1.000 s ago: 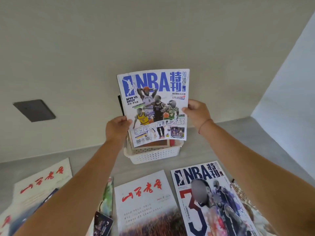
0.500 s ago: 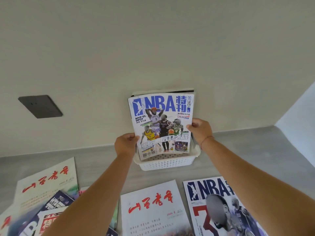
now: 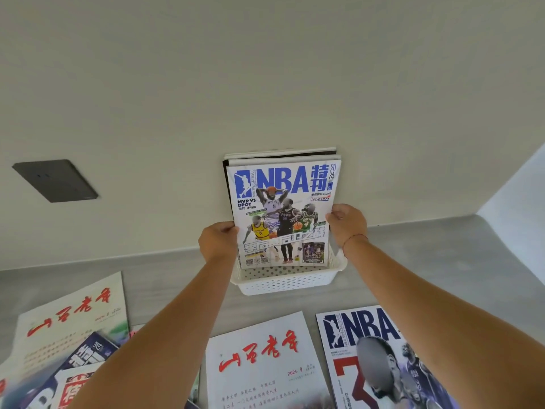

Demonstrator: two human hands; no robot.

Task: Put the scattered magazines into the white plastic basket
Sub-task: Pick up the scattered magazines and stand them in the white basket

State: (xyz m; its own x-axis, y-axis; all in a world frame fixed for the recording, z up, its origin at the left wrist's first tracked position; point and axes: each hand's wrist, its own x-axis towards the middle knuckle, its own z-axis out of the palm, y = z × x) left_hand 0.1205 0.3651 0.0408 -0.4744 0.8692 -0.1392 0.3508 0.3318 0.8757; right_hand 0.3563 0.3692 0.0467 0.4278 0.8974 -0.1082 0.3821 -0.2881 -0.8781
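Observation:
An NBA magazine (image 3: 283, 214) with a blue title stands upright in the white plastic basket (image 3: 284, 283), which sits against the wall. My left hand (image 3: 219, 242) grips its left edge and my right hand (image 3: 346, 224) grips its right edge. Other magazines (image 3: 281, 152) stand behind it in the basket, with only their top edges showing. On the grey counter lie more magazines: a white one with red characters (image 3: 262, 361), another NBA issue (image 3: 380, 358) on the right, and a pile (image 3: 62, 343) on the left.
A dark wall socket plate (image 3: 56, 180) is on the wall at the left. The grey counter (image 3: 442, 261) runs along the wall, and a white panel (image 3: 519, 231) closes it off at the right.
Both hands have lowered the NBA magazine from above the basket down into it, where it now stands in front of the other magazines. The view has tilted upward.

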